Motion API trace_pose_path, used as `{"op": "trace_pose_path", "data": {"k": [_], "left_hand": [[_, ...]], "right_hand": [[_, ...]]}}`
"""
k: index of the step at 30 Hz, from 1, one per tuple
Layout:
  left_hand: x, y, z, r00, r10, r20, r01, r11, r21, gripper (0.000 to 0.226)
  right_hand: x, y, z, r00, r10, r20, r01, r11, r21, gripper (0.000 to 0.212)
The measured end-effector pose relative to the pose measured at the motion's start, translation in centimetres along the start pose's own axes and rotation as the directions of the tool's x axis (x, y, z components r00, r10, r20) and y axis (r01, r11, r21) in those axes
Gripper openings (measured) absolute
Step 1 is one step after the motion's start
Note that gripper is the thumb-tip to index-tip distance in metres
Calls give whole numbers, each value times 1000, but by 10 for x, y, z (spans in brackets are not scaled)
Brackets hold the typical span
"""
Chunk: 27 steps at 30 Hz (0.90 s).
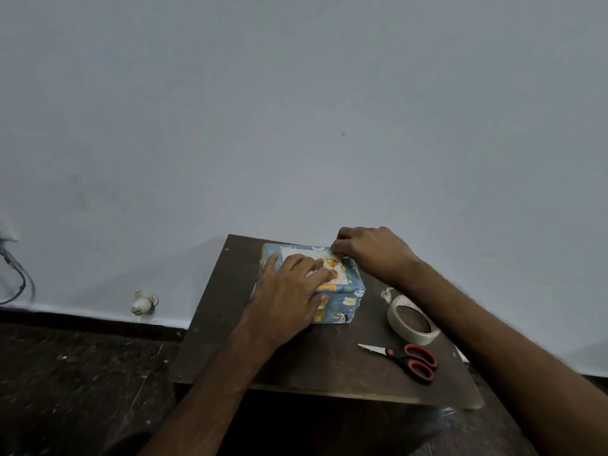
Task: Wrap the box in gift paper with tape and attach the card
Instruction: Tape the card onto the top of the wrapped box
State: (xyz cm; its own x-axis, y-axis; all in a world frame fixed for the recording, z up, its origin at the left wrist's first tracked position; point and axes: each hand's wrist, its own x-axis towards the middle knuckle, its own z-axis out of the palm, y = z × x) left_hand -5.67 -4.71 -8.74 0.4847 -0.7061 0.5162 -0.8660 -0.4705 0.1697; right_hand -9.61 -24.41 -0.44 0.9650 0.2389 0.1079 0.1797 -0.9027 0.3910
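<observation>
Head view: left hand [286, 291], fingers spread, is pressing the white paper card [332, 262] onto the blue-wrapped box [348, 302] against sliding; right hand [371, 251] is pinching the card's far corner.

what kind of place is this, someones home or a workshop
Probably a plain room at home, a makeshift craft spot: a small dark wooden table stands against a bare pale grey painted wall on a dark scuffed floor, with a whitish roll of tape and red-handled scissors on it.
</observation>
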Motion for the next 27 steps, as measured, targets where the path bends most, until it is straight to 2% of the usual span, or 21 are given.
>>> {"op": "trace_pose_path", "data": {"k": [3,5,7,9,12,14,15,18,21,23,24,25,26,27], "left_hand": [[-1,-2,2,1000,3,-13,-3,1000,12,36],[-1,-2,2,1000,1,-10,-1,1000,-6,36],[-1,-2,1,1000,2,-14,-2,1000,-11,36],[-2,-2,2,1000,2,-25,-2,1000,-7,36],[-3,-4,3,1000,13,-26,-13,999,-30,34],[-2,-5,3,1000,10,-23,-11,999,-34,36],[-2,-5,3,1000,9,-23,-10,1000,-30,36],[-3,-3,3,1000,4,-16,-4,1000,-18,36],[-3,-5,3,1000,-9,-7,9,1000,-19,37],[-5,-6,3,1000,-16,-3,16,999,-38,39],[-5,-5,3,1000,-11,0,11,999,-50,40],[-6,-6,3,1000,-10,-2,10,998,-64,42],[-7,-7,3,1000,-13,-7,12,997,-83,44],[-7,-8,3,1000,-23,-9,21,994,-104,47]], "right_hand": [[-6,11,4,999,-7,38,5,998,60,27],[-16,14,14,997,61,56,-73,963,258,34],[-31,11,24,974,180,141,-227,833,505,41],[-41,8,35,950,241,200,-313,715,625,41],[-42,10,36,928,360,91,-302,589,749,41],[-38,9,29,876,481,2,-309,560,769,42],[-37,6,27,876,482,4,-324,583,745,45],[-41,-12,32,917,361,168,-391,733,557,51],[-41,-19,38,890,372,262,-455,710,538,49],[-41,-14,38,911,316,264,-409,622,668,54],[-46,-11,37,931,309,196,-341,538,771,54],[-53,-10,37,920,375,110,-281,438,854,50],[-64,-9,37,851,524,36,-256,354,900,45],[-79,-9,39,734,679,-20,-263,310,914,39]]}}
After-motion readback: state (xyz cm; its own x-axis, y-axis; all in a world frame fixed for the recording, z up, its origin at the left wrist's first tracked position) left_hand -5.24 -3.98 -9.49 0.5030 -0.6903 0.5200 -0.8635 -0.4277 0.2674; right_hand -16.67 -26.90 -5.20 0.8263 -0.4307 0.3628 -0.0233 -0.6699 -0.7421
